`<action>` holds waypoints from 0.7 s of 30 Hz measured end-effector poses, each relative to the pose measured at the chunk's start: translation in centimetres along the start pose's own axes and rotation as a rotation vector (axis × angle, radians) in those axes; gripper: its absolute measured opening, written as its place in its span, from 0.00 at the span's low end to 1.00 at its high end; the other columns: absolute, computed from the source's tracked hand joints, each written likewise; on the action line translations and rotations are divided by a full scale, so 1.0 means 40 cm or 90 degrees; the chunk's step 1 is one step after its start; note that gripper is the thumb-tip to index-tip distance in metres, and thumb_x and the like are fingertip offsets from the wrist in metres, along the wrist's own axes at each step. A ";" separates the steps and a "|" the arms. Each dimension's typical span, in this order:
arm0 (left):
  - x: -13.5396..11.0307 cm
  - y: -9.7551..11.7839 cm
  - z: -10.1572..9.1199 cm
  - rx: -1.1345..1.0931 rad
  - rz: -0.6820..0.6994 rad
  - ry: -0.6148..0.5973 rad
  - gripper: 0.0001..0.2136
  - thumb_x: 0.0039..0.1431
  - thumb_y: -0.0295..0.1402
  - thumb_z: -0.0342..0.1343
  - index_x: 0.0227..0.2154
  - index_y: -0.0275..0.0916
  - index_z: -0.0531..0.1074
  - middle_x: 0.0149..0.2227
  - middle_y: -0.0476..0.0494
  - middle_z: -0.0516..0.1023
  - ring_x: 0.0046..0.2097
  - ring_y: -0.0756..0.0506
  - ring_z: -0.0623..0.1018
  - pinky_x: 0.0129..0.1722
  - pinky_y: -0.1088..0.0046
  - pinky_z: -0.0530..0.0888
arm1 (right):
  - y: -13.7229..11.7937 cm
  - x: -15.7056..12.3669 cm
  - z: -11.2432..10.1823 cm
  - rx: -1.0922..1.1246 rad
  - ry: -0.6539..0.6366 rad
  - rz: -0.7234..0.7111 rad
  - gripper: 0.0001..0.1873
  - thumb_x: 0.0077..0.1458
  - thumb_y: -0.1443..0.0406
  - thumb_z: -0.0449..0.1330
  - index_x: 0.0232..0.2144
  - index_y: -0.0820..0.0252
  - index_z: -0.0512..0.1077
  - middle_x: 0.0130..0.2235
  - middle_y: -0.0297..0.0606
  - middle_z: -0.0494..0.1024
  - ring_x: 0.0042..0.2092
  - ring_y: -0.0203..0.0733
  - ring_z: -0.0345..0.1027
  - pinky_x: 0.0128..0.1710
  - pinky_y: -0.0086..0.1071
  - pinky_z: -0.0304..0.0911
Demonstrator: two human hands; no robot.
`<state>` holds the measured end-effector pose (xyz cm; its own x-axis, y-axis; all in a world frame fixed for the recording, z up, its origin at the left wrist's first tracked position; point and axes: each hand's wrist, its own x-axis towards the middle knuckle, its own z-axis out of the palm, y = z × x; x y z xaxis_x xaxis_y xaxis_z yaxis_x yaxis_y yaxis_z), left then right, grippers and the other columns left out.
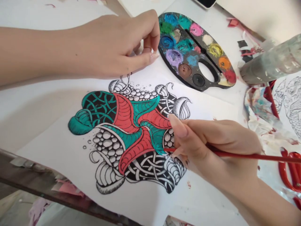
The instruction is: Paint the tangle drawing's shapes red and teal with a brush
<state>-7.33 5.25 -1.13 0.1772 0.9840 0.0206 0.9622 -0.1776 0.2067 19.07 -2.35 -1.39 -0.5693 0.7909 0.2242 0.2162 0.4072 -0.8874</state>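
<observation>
Hands out over the ink drawing (131, 135), left hand (117, 44) high, right hand (211, 150) low! Right hand clenched on a red-handled paintbrush (246, 156), pinched close to the tip, long red shaft running out to the right edge. Brush end right over the red and teal bands, bristles hidden behind the grip, so no call on contact. Left hand empty, loosely curled, long nails just beside the paint palette (203, 86). Palette packed with round blobs of blue, pink, yellow, orange and red, up past the top of the white paper sheet (150, 204). Sheet lying flat on the white worktop (35, 15), drawing in the middle of it. Over on the right, a cloudy plastic cylinder (270, 61) lying tilted, a crumpled paint-stained paper towel (261, 110), and a second sheet (291, 103) with a scaly line drawing. Red plastic loops (289, 169) at the lower right, cut off by the frame!
</observation>
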 end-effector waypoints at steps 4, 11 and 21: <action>0.002 0.003 0.002 0.001 0.000 -0.003 0.19 0.80 0.50 0.53 0.66 0.51 0.67 0.38 0.54 0.76 0.42 0.33 0.88 0.54 0.32 0.83 | -0.002 0.005 -0.003 -0.002 -0.001 -0.001 0.32 0.76 0.66 0.69 0.20 0.59 0.62 0.17 0.24 0.60 0.17 0.24 0.49 0.15 0.27 0.43; 0.000 -0.010 0.004 -0.009 0.027 0.007 0.20 0.79 0.53 0.50 0.65 0.53 0.67 0.39 0.54 0.76 0.42 0.34 0.88 0.54 0.33 0.82 | 0.001 0.001 -0.008 -0.020 0.001 0.002 0.37 0.74 0.56 0.72 0.17 0.59 0.59 0.16 0.25 0.56 0.16 0.25 0.45 0.13 0.27 0.43; 0.004 -0.011 0.009 -0.017 0.022 0.005 0.25 0.75 0.57 0.48 0.66 0.52 0.68 0.41 0.50 0.77 0.43 0.33 0.87 0.56 0.38 0.80 | 0.002 -0.002 -0.010 -0.017 -0.013 0.048 0.37 0.78 0.56 0.67 0.16 0.58 0.61 0.16 0.27 0.57 0.16 0.26 0.48 0.12 0.27 0.42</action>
<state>-7.64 5.49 -1.57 0.2082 0.9774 0.0353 0.9498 -0.2107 0.2313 19.46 -2.21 -1.34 -0.5663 0.8108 0.1480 0.2809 0.3587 -0.8902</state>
